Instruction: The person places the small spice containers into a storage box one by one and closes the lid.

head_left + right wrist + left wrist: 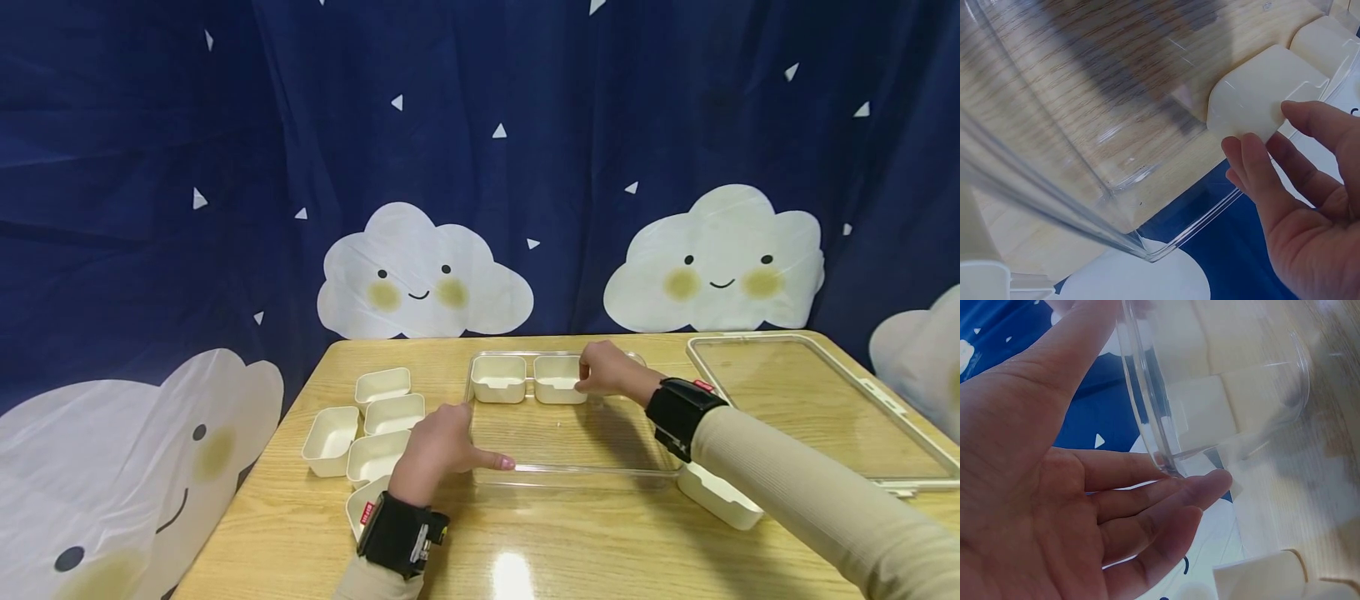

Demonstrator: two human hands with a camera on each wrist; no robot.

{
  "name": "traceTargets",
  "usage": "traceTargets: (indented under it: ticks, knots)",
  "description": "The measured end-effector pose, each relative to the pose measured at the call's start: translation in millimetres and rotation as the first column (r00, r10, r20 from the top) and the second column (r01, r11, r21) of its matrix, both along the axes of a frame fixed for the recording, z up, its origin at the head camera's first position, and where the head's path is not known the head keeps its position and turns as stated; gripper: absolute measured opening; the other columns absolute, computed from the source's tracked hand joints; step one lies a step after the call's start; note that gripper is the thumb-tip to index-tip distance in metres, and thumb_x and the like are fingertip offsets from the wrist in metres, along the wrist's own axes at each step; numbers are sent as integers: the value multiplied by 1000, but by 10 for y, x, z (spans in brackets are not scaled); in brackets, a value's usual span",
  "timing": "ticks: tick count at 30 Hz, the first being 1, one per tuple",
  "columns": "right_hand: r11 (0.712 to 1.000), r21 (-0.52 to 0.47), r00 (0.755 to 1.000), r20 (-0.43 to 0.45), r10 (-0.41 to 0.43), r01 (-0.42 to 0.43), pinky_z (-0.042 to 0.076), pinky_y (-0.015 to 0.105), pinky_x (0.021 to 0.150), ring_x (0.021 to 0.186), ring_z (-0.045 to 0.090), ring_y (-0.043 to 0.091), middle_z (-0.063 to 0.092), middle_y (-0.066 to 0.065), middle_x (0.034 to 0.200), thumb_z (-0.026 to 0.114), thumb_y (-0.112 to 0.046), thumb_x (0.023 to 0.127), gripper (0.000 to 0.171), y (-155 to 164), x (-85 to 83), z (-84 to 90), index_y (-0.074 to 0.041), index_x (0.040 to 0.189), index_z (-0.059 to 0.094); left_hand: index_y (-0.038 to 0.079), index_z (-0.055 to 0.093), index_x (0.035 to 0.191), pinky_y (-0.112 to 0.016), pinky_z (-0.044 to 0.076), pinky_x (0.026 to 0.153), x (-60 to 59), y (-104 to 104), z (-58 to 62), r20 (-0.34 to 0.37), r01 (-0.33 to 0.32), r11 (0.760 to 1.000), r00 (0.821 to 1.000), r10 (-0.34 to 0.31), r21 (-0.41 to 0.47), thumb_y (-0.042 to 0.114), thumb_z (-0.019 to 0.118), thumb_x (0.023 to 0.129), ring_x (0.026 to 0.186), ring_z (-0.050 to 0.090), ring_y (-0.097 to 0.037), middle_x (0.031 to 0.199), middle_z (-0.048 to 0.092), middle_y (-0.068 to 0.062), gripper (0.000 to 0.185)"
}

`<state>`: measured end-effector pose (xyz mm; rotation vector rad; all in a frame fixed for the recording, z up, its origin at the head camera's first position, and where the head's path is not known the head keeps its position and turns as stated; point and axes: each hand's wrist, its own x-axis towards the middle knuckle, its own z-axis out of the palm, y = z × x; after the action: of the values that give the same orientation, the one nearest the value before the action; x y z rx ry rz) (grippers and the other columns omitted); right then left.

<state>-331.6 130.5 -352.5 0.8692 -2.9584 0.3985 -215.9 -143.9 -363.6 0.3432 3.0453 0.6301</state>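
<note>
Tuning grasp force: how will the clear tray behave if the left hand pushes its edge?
The clear tray looks like thin hard plastic, so probably stiff and light. On the glossy wooden table it may slide easily rather than tip, being wide and shallow. The two cream cups inside could shift.
</note>
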Motion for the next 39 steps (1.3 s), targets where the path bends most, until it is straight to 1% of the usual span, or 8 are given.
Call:
traceTargets:
  ticks: [3, 10, 14, 20, 23, 27, 30, 39]
  knots:
    - [1000, -7, 1000, -8, -2, 2, 52, 35, 67, 65, 57, 20, 67, 4, 69, 80, -10, 80, 16, -2, 26, 11, -2, 70, 71, 6, 59, 86, -37, 46, 58, 6, -2, 1, 0, -1, 1000, 1000, 1, 1, 58, 92, 61, 66, 53, -19, 72, 56, -3, 67]
    - [999, -32, 1000, -18, -11, 10, 52, 35, 66, 63, 56, 18, 66, 3, 67, 80, -9, 80, 17, -9, 45, 8, -2, 68, 71, 8, 56, 81, -35, 44, 56, 0, 0, -6, 1, -1, 1000, 1000, 1, -4, 59, 92, 61, 64, 52, -18, 69, 54, -2, 66]
    - [999, -43, 1000, -16, -16, 16, 51, 35, 66, 64, 55, 17, 66, 2, 67, 80, -9, 81, 17, -11, 28, -20, -3, 68, 71, 8, 57, 82, -35, 44, 55, -1, 1, -7, 0, -1, 1000, 1000, 1, -8, 60, 92, 61, 64, 52, -18, 69, 54, -3, 66]
    - [999, -42, 1000, -31, -1, 0, 53, 37, 67, 64, 58, 18, 66, 2, 68, 80, -10, 81, 17, 0, 1, -66, -3, 68, 71, 5, 60, 87, -37, 45, 57, 7, -6, 3, 1, 1, 1000, 1000, -1, -7, 59, 92, 61, 65, 53, -19, 71, 56, -3, 68]
    - [999, -37, 999, -40, 8, -9, 54, 37, 67, 64, 59, 18, 66, 2, 67, 80, -10, 82, 18, -4, -4, -77, -4, 68, 71, 6, 59, 85, -36, 45, 56, 9, -5, 2, 2, 3, 1000, 1000, -3, -2, 59, 92, 62, 64, 52, -18, 69, 54, -2, 67]
    - [999, -38, 999, -29, 15, -16, 53, 36, 66, 64, 58, 18, 66, 2, 67, 80, -10, 82, 18, -30, 13, -55, -3, 68, 71, 8, 56, 80, -34, 42, 54, 2, -5, -7, 6, 2, 1000, 1000, -2, 1, 59, 92, 61, 61, 50, -17, 67, 49, -1, 65]
    - [999, -40, 1000, -15, 12, -12, 52, 35, 65, 63, 57, 18, 66, 3, 68, 79, -9, 83, 18, -55, 31, -34, -3, 69, 71, 9, 55, 79, -33, 41, 54, -6, -5, -11, 10, -1, 1000, 1000, 1, 2, 60, 91, 61, 61, 49, -17, 66, 47, 0, 66]
    - [999, -33, 1000, 15, -16, 17, 52, 35, 65, 63, 56, 17, 67, 4, 69, 78, -9, 84, 16, -87, 36, -26, -2, 71, 72, 8, 57, 81, -35, 43, 55, -5, -4, -12, 7, -2, 1000, 1000, 2, 6, 60, 92, 61, 62, 51, -18, 68, 52, -1, 66]
